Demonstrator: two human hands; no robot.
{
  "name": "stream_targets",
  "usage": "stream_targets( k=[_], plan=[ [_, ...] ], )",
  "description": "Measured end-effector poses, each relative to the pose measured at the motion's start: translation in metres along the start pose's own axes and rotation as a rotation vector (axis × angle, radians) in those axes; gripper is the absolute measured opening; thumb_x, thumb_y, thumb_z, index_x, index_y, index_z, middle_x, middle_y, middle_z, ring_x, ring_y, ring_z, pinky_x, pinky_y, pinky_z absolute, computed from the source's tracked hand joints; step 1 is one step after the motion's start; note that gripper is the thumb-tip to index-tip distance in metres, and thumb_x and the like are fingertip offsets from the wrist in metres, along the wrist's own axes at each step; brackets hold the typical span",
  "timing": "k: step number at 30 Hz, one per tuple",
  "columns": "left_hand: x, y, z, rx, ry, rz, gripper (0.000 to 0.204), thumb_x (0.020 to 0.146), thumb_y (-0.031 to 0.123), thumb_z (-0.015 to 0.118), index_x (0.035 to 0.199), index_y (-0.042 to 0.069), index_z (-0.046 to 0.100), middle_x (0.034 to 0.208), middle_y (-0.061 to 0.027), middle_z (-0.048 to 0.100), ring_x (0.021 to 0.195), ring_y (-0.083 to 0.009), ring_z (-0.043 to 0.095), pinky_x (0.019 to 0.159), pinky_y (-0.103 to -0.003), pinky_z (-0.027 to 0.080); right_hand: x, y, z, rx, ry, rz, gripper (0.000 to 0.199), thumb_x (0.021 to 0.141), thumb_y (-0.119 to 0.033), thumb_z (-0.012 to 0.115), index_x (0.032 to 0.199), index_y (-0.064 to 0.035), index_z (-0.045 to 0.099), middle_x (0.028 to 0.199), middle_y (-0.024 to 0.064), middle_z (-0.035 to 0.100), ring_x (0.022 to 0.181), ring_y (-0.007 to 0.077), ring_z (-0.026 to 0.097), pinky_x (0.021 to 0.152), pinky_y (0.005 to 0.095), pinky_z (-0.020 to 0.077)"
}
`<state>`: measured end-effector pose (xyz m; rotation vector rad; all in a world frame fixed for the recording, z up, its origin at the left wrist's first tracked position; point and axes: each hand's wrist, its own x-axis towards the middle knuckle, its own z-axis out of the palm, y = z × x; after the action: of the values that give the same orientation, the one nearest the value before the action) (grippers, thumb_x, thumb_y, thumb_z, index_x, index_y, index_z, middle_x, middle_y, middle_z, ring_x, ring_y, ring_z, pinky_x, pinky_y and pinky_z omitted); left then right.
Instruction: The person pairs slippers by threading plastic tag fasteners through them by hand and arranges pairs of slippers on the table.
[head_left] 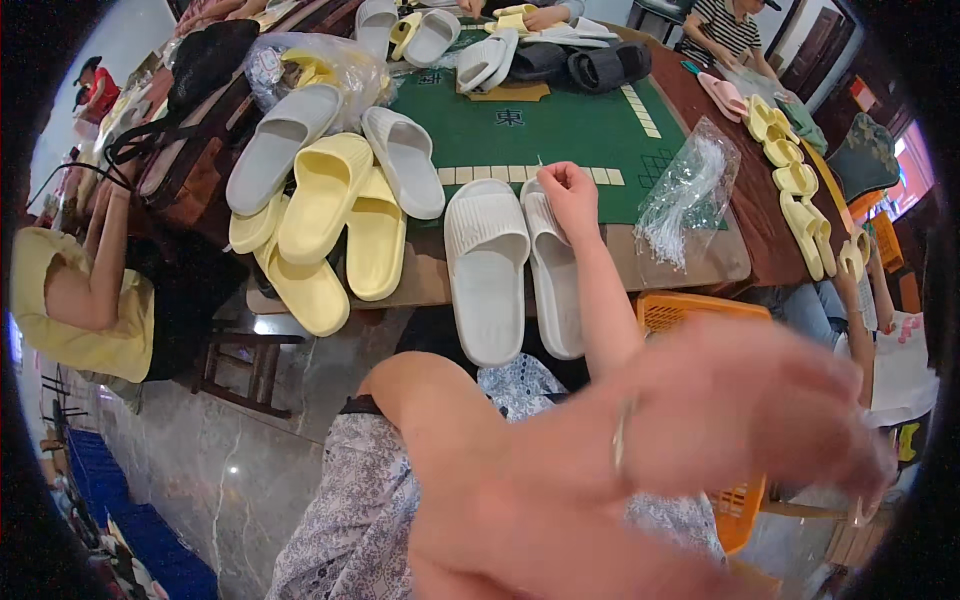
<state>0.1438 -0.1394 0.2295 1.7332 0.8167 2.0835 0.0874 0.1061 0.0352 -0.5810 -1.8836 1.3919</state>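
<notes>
A pair of white slippers lies side by side at the near edge of the table. My right hand rests in a fist on the far end of the right slipper, pinching what looks like a thin white plastic tie that sticks up beside it. My left hand is blurred and very close to the camera at the lower right. Its fingers are stretched out, it holds nothing, and a thin bangle sits at its wrist. My left forearm crosses low over my patterned lap.
A clear bag of white ties lies right of the pair. Yellow slippers and grey slippers are piled at left on the green-topped table. An orange crate stands at my right. Other people sit at left and at the far side.
</notes>
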Motion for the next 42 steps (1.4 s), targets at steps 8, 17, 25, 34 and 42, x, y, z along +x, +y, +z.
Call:
stream_targets(
  k=[8, 17, 25, 34, 42],
  plan=[
    [0.015, -0.019, 0.010, -0.089, -0.001, 0.081, 0.029, 0.089, 0.023, 0.058, 0.104, -0.001, 0.057, 0.105, -0.0175, 0.060, 0.106, -0.0299, 0.054, 0.090, -0.039, 0.043, -0.011, 0.023, -0.006, -0.104, 0.012, -0.008, 0.011, 0.084, -0.014, 0.071, 0.087, -0.0034, 0.067, 0.078, -0.0028, 0.062, 0.071, 0.0062, 0.053, 0.069, 0.0220, 0.0451],
    [0.013, -0.036, 0.027, -0.224, -0.021, 0.061, 0.031, 0.087, 0.024, 0.060, 0.105, -0.002, 0.056, 0.106, -0.0175, 0.060, 0.106, -0.0297, 0.054, 0.090, -0.038, 0.043, -0.005, -0.001, 0.002, 0.003, 0.033, -0.037, 0.015, 0.083, -0.016, 0.070, 0.087, -0.0015, 0.067, 0.077, 0.0025, 0.066, 0.069, 0.0088, 0.059, 0.066, 0.0257, 0.0483],
    [0.010, -0.034, 0.029, -0.255, -0.028, 0.042, 0.034, 0.086, 0.025, 0.061, 0.107, -0.002, 0.056, 0.107, -0.0176, 0.059, 0.107, -0.0294, 0.054, 0.090, -0.038, 0.043, -0.007, 0.003, -0.003, -0.012, 0.070, -0.041, 0.017, 0.083, -0.017, 0.070, 0.086, -0.0008, 0.067, 0.076, 0.0064, 0.068, 0.067, 0.0127, 0.061, 0.066, 0.0285, 0.0498],
    [0.009, -0.032, 0.026, -0.261, -0.041, 0.010, 0.036, 0.085, 0.026, 0.063, 0.108, -0.002, 0.056, 0.108, -0.0176, 0.059, 0.107, -0.0292, 0.054, 0.090, -0.038, 0.043, -0.009, -0.004, -0.002, 0.006, 0.043, -0.015, 0.017, 0.083, -0.017, 0.069, 0.086, -0.0007, 0.067, 0.073, 0.0038, 0.066, 0.066, 0.0107, 0.058, 0.065, 0.0269, 0.0488],
    [0.006, -0.026, 0.024, -0.259, -0.049, -0.013, 0.039, 0.084, 0.026, 0.065, 0.109, -0.002, 0.055, 0.109, -0.0177, 0.059, 0.107, -0.0289, 0.054, 0.089, -0.038, 0.043, -0.006, 0.000, 0.002, 0.022, 0.039, -0.027, 0.016, 0.083, -0.017, 0.070, 0.085, -0.0012, 0.067, 0.074, 0.0028, 0.066, 0.066, 0.0088, 0.057, 0.064, 0.0258, 0.0485]
  ],
)
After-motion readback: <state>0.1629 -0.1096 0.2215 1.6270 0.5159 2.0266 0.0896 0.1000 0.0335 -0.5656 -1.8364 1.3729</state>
